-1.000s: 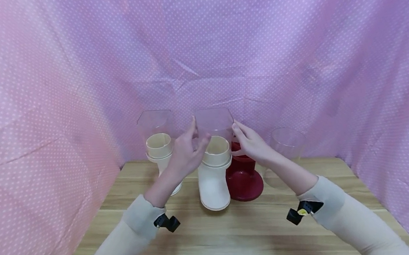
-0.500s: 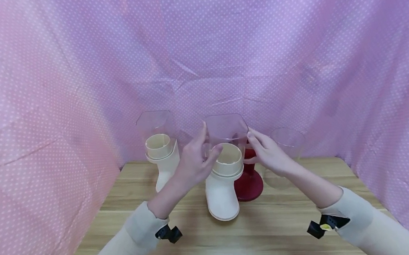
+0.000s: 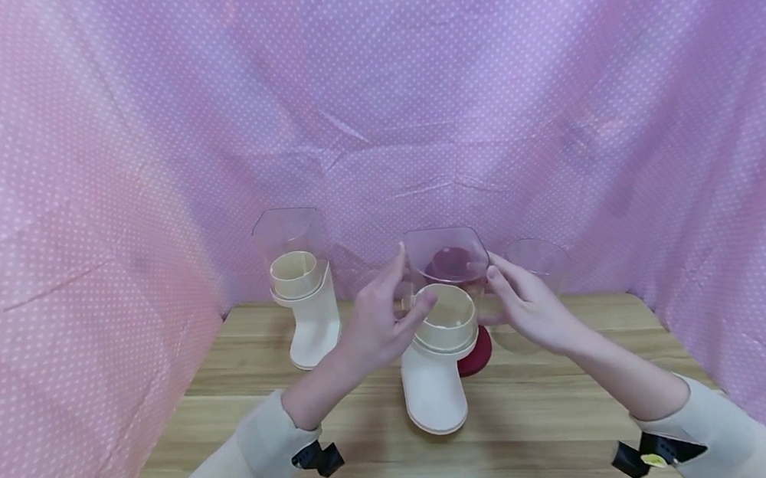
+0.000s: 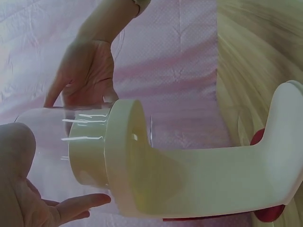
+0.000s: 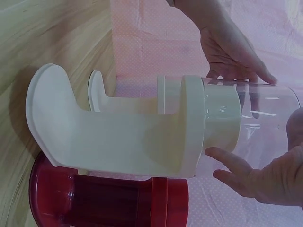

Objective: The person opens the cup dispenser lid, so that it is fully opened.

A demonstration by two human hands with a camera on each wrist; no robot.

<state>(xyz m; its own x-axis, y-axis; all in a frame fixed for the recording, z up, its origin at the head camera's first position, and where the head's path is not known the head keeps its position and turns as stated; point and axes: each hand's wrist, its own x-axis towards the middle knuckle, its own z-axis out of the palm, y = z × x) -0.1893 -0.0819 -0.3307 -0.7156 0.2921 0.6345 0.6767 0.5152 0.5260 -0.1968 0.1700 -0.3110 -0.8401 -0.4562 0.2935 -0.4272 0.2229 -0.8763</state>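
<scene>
A white boot-shaped stand has a cream collar at its top, with a clear plastic container fitted over the collar. My left hand holds the container's left side, thumb along the near side by the collar. From the right, my right hand grips the same container, its fingers spread around the wall. In the right wrist view the collar sits inside the container's lower end, and the right hand's fingertips reach the collar. Behind the white stand is a red stand, mostly hidden.
Another white stand with its own clear container stands at the back left of the wooden table. A round clear cylinder stands at the back right, behind my right hand. Pink dotted cloth hangs around the table.
Both hands have brought the white stand and its container to the right and nearer to me. It now covers more of the red stand, and the left-hand white stand shows fully.
</scene>
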